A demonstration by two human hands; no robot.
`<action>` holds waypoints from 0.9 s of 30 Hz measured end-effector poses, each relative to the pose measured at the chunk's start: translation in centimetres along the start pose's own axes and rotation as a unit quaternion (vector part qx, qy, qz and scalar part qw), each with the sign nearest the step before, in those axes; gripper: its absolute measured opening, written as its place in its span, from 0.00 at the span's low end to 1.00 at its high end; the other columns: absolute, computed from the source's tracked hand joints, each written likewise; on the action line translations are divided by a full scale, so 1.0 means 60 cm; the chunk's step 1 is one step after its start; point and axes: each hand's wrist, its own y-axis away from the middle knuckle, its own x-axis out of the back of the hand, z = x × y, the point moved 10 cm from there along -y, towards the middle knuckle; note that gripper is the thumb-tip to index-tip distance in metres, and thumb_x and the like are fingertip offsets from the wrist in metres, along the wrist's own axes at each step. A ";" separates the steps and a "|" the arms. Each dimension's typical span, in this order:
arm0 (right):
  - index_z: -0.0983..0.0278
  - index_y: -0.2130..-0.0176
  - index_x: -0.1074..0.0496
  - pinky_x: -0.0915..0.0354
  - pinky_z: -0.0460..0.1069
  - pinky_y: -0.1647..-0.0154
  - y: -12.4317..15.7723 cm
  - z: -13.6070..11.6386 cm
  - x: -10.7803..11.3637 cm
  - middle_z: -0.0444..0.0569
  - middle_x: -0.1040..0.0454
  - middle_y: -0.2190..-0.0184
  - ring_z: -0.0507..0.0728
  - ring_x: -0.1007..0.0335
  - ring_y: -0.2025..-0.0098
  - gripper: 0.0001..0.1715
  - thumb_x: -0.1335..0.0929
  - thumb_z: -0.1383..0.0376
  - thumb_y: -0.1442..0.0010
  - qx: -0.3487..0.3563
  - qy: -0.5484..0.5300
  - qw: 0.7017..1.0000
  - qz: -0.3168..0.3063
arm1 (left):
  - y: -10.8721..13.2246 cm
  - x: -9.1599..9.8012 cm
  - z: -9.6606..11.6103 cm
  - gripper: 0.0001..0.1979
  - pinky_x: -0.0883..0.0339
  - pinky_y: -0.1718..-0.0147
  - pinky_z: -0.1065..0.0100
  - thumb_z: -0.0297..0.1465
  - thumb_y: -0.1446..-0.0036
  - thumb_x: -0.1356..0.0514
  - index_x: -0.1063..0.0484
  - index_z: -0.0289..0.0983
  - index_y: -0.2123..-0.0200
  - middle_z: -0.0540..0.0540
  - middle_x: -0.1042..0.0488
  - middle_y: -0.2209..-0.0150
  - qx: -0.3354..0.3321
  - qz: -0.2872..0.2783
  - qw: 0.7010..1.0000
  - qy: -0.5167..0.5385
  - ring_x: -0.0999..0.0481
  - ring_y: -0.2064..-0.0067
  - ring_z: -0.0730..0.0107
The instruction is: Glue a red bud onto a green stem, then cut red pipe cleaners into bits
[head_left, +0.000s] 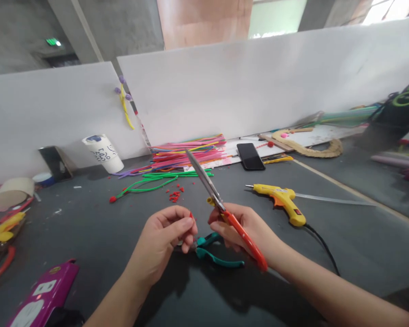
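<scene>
My left hand (168,240) pinches a small red piece (191,215) between thumb and fingertips. Closed around the scissors (240,227) is my right hand (243,227); their red handles lie across the hand and the blades point up and to the left. A small yellow bit (210,200) shows beside the scissors near the right fingertips. Teal-handled pliers (218,261) lie on the dark table below and between the hands. Beyond the hands are red scraps (175,196) and green stems (150,184), one ending in a red ball (112,199).
A yellow glue gun (286,200) lies at the right, its cord trailing forward. Behind are a phone (251,156), a bundle of coloured stems (187,154) and a white cup-like roll (102,153). A purple power strip (42,295) is at the front left.
</scene>
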 end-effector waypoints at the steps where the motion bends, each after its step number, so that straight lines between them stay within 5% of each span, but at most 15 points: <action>1: 0.64 0.71 0.36 0.49 0.41 0.85 0.000 -0.001 -0.004 0.36 0.42 0.86 0.46 0.47 0.86 0.09 0.35 0.60 0.50 -0.013 -0.047 0.999 -0.010 | -0.001 -0.006 -0.007 0.04 0.42 0.85 0.80 0.28 0.53 0.39 0.30 0.33 0.77 0.51 0.30 0.80 0.016 -0.016 1.000 -0.002 0.35 0.82 0.82; 5: 0.64 0.72 0.35 0.50 0.41 0.87 0.001 -0.017 -0.019 0.35 0.41 0.88 0.45 0.49 0.88 0.10 0.32 0.60 0.53 -0.012 -0.147 0.988 -0.038 | -0.001 -0.023 -0.035 0.05 0.43 0.85 0.79 0.29 0.53 0.39 0.29 0.33 0.77 0.50 0.29 0.81 0.074 -0.061 0.995 -0.008 0.35 0.83 0.81; 12: 0.65 0.73 0.37 0.50 0.40 0.88 0.002 -0.011 -0.027 0.35 0.40 0.88 0.44 0.49 0.88 0.07 0.34 0.63 0.50 -0.016 -0.157 0.986 -0.060 | -0.001 -0.029 -0.049 0.05 0.43 0.86 0.79 0.29 0.54 0.38 0.29 0.32 0.77 0.49 0.30 0.81 0.098 -0.080 0.992 -0.016 0.35 0.82 0.81; 27: 0.64 0.74 0.37 0.49 0.40 0.88 0.000 -0.008 -0.024 0.33 0.43 0.90 0.45 0.49 0.88 0.04 0.36 0.67 0.49 0.001 -0.145 0.989 -0.039 | -0.003 -0.016 -0.044 0.04 0.43 0.85 0.78 0.28 0.54 0.39 0.30 0.33 0.76 0.49 0.31 0.81 0.089 -0.050 0.995 -0.022 0.35 0.82 0.80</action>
